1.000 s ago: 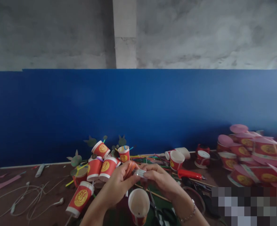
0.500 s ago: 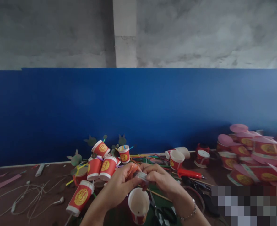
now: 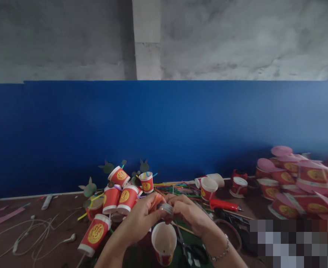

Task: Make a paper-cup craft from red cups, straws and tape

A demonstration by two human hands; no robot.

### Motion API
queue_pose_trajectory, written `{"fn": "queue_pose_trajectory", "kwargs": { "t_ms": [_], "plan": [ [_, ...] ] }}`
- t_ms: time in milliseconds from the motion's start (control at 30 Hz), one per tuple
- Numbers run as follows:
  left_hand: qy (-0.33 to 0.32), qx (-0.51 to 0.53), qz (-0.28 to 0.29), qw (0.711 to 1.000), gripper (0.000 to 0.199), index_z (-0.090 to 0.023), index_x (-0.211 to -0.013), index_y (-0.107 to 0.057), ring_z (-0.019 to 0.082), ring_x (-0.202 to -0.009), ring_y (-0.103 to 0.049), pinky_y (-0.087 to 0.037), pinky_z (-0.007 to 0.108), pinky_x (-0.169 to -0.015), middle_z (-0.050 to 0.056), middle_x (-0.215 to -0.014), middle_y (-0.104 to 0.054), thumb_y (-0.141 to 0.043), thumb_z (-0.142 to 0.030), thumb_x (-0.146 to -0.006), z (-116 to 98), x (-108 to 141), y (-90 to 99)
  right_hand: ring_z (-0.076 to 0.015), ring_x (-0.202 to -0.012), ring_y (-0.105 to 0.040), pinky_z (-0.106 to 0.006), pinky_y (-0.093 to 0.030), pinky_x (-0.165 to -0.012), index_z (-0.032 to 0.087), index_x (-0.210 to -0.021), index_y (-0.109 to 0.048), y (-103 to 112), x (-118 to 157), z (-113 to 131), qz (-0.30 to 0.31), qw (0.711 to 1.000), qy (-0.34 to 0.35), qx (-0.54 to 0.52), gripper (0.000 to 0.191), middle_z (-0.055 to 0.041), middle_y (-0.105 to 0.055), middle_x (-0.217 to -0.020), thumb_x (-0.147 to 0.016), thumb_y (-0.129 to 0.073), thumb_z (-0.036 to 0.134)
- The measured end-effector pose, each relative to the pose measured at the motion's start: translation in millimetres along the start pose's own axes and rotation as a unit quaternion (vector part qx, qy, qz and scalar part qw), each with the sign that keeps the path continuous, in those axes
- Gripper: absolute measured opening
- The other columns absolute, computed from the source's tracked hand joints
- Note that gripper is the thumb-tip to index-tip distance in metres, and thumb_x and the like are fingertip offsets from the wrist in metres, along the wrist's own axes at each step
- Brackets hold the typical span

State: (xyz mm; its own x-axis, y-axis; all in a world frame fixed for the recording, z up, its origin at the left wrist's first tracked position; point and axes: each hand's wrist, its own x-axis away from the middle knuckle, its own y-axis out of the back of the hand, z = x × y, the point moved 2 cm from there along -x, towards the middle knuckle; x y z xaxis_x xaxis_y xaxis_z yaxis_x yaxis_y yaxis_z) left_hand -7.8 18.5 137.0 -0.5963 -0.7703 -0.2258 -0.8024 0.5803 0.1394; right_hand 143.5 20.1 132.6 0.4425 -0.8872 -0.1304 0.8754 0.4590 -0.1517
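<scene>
Pinching small clear item (image 3: 167,209), hands (image 3: 143,217) angled inward near cup (image 3: 164,243).

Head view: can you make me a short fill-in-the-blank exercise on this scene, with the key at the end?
1. The left hand grips a small shiny item near the mouth of an open paper ____.
2. The wrist of the right hand wears a chain-like ____.
3. In the picture, the scissors lie on the ____ side of that cup.
4. The lower wall is ____.

Missing words: cup; bracelet; right; blue.
</scene>
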Motion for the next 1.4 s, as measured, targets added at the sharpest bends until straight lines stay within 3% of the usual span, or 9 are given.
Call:
{"fn": "queue_pose_trajectory", "kwargs": {
  "t_ms": [200, 333, 400, 533, 800, 967, 1100, 1233, 1400],
  "plan": [
    [-0.017, 0.013, -0.037, 0.999, 0.025, -0.015, -0.091, -0.054, 0.013, -0.08, -0.051, -0.04, 0.024, -0.073, 0.0, -0.083, -0.055, -0.06, -0.038, -0.087, 0, -1, 8.6, -0.0087, -0.053, -0.049, -0.018, -0.044, -0.052, 0.015, -0.055, -0.059, 0, -5, -9, -0.033, 0.998, -0.045, -0.039, 0.012, -0.0017, -0.056, -0.063, -0.057, -0.048, 0.013],
    [-0.009, 0.029, -0.043, 0.999, 0.028, -0.015, -0.092, -0.053, 0.012, -0.081, -0.05, -0.04, 0.023, -0.074, 0.0, -0.084, -0.054, -0.062, -0.04, -0.085, -1, -1, 14.8, -0.0121, -0.069, -0.059, -0.023, -0.051, -0.069, 0.015, -0.075, -0.067, 2, -1, -5, 0.047, 0.995, -0.043, -0.073, 0.021, -0.0041, -0.062, -0.073, -0.066, -0.048, 0.017],
    [-0.006, 0.024, -0.037, 0.999, 0.028, -0.015, -0.09, -0.052, 0.012, -0.079, -0.05, -0.04, 0.023, -0.072, 0.0, -0.083, -0.053, -0.062, -0.041, -0.085, 0, -2, 15.3, -0.0134, -0.072, -0.061, -0.023, -0.052, -0.067, 0.014, -0.078, -0.067, 3, 0, -4, 0.065, 0.993, -0.044, -0.087, 0.02, -0.0055, -0.063, -0.077, -0.073, -0.05, 0.024],
    [-0.002, 0.023, -0.01, 1.0, 0.026, -0.016, -0.084, -0.049, 0.01, -0.07, -0.049, -0.039, 0.022, -0.064, -0.002, -0.077, -0.052, -0.061, -0.039, -0.086, 1, -3, 11.4, -0.0146, -0.066, -0.063, -0.023, -0.05, -0.057, 0.011, -0.073, -0.066, 3, -2, -8, 0.031, 0.994, -0.072, -0.076, 0.018, -0.0051, -0.062, -0.071, -0.07, -0.055, 0.025],
    [0.016, -0.019, 0.012, 1.0, 0.025, -0.015, -0.084, -0.049, 0.011, -0.071, -0.048, -0.037, 0.023, -0.064, -0.001, -0.077, -0.051, -0.059, -0.038, -0.088, 3, 0, 8.2, -0.0152, -0.062, -0.062, -0.027, -0.053, -0.064, 0.011, -0.063, -0.065, 2, -5, -10, 0.006, 0.997, -0.075, -0.016, 0.021, -0.007, -0.065, -0.065, -0.06, -0.045, 0.017],
    [0.003, -0.037, -0.021, 0.999, 0.028, -0.016, -0.083, -0.048, 0.011, -0.073, -0.042, -0.037, 0.023, -0.067, -0.002, -0.078, -0.046, -0.059, -0.041, -0.087, 4, 0, 12.4, -0.0122, -0.052, -0.057, -0.022, -0.049, -0.057, 0.013, -0.056, -0.06, 3, -8, -17, -0.021, 0.995, -0.091, -0.025, 0.017, -0.0032, -0.06, -0.053, -0.052, -0.044, 0.017],
    [0.009, 0.002, -0.059, 0.998, 0.031, -0.016, -0.094, -0.051, 0.015, -0.085, -0.05, -0.041, 0.027, -0.079, 0.003, -0.09, -0.055, -0.059, -0.045, -0.085, 5, -2, 18.0, -0.0135, -0.072, -0.06, -0.025, -0.051, -0.071, 0.014, -0.082, -0.068, 3, -4, -7, 0.047, 0.996, -0.057, -0.055, 0.028, -0.004, -0.065, -0.076, -0.06, -0.051, 0.018],
    [0.015, -0.023, -0.123, 0.992, 0.042, -0.016, -0.112, -0.05, 0.016, -0.087, -0.052, -0.041, 0.027, -0.081, 0.004, -0.092, -0.055, -0.062, -0.042, -0.082, 12, -5, 21.5, -0.0123, -0.073, -0.055, -0.023, -0.046, -0.068, 0.012, -0.09, -0.067, 9, -5, -5, 0.01, 0.996, -0.017, 0.087, 0.029, -0.0038, -0.062, -0.081, -0.07, -0.067, 0.033],
    [0.03, -0.143, -0.201, 0.969, 0.033, -0.014, -0.1, -0.054, 0.01, -0.053, -0.033, -0.03, 0.022, -0.053, -0.007, -0.059, -0.032, -0.059, -0.04, -0.081, 16, -7, 18.3, -0.0137, -0.075, -0.054, -0.025, -0.042, -0.067, 0.013, -0.093, -0.068, 14, -11, -12, -0.085, 0.949, 0.037, 0.303, 0.023, -0.0051, -0.064, -0.089, -0.073, -0.061, 0.021]
  ]
}}
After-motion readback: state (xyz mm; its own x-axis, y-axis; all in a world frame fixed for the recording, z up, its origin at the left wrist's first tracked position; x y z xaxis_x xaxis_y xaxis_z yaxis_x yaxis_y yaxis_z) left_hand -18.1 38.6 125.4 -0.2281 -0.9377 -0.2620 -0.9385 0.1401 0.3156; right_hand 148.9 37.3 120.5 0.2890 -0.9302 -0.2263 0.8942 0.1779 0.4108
